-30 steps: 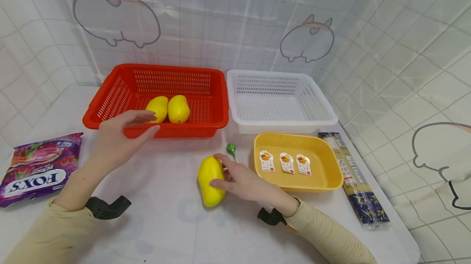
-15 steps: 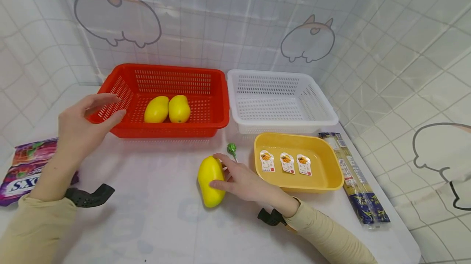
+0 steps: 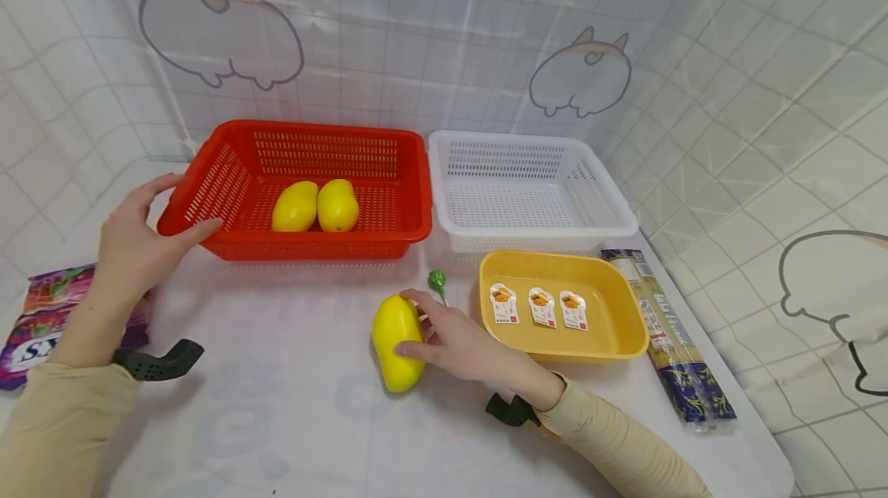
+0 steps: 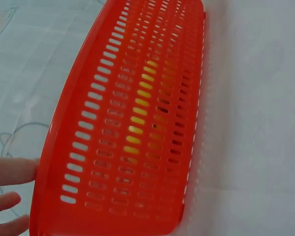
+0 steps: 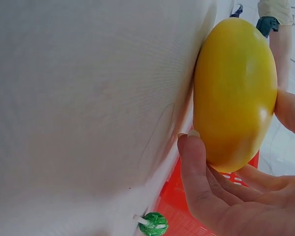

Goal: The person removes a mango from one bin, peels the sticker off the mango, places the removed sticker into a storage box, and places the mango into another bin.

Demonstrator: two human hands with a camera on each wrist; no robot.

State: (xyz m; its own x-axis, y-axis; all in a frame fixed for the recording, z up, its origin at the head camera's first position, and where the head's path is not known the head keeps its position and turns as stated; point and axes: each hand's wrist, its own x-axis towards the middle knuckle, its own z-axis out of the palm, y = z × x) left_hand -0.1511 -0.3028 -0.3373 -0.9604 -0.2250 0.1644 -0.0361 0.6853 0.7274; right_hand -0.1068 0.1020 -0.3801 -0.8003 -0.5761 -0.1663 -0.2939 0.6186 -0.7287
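Observation:
My right hand (image 3: 461, 340) grips a yellow mango (image 3: 397, 340) at the middle of the table, thumb on its near side and fingers round the far end. In the right wrist view the mango (image 5: 236, 93) lies between fingers and thumb, close to the table surface. My left hand (image 3: 139, 232) holds the left front corner of a red basket (image 3: 326, 246), its thumb over the front rim and fingers along the left side. Two more yellow mangoes (image 3: 294, 209) lie side by side in that basket. In the left wrist view part of the left hand (image 4: 12, 169) is hidden behind the rim.
Right of the red basket stands a white basket (image 3: 541, 236). Before it is a yellow tray (image 3: 603, 328) with three labels inside. A green lollipop (image 3: 436, 279), a long pasta packet (image 3: 666, 336) and a purple candy bag (image 3: 65, 282) also lie on the white table (image 3: 298, 421).
My left hand has moved left from above the mangoes in the red basket, then down onto the basket's left front corner. The right hand has stayed on its mango.

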